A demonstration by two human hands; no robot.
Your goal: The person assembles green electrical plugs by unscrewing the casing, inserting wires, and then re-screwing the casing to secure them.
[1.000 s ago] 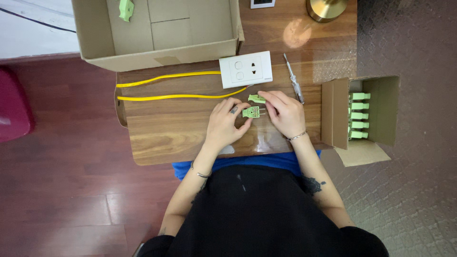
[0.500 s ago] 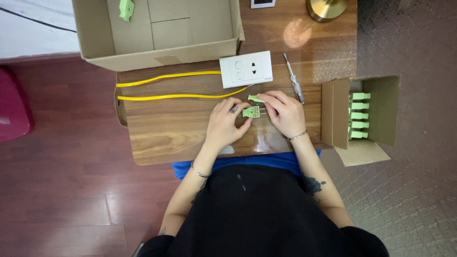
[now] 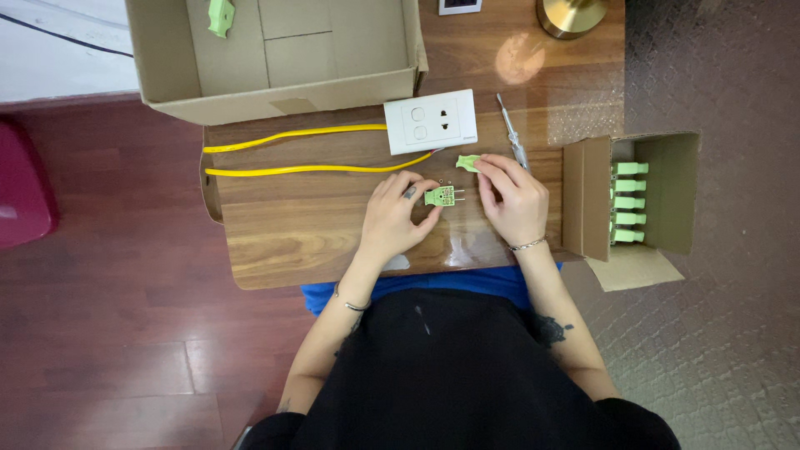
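Observation:
My left hand point(image 3: 394, 216) pinches a small green plug body with metal pins point(image 3: 441, 197) just above the wooden table point(image 3: 292, 233). My right hand point(image 3: 515, 200) rests beside it, its fingertips on a separate green plug cover point(image 3: 467, 162) lying on the table. Behind the hands lie a white wall socket plate point(image 3: 431, 122), a yellow cable point(image 3: 292, 152) running left from it, and a small screwdriver point(image 3: 512, 142).
A large open cardboard box point(image 3: 275, 58) with one green piece point(image 3: 221, 15) inside stands at the back. A small open box point(image 3: 642, 196) holding several green plugs point(image 3: 629, 202) sits at the right edge. A brass lamp base point(image 3: 572, 15) is at the back right.
The two hands have drawn apart: the right hand has carried the green cover slightly right and away from the plug body, which stays in the left hand.

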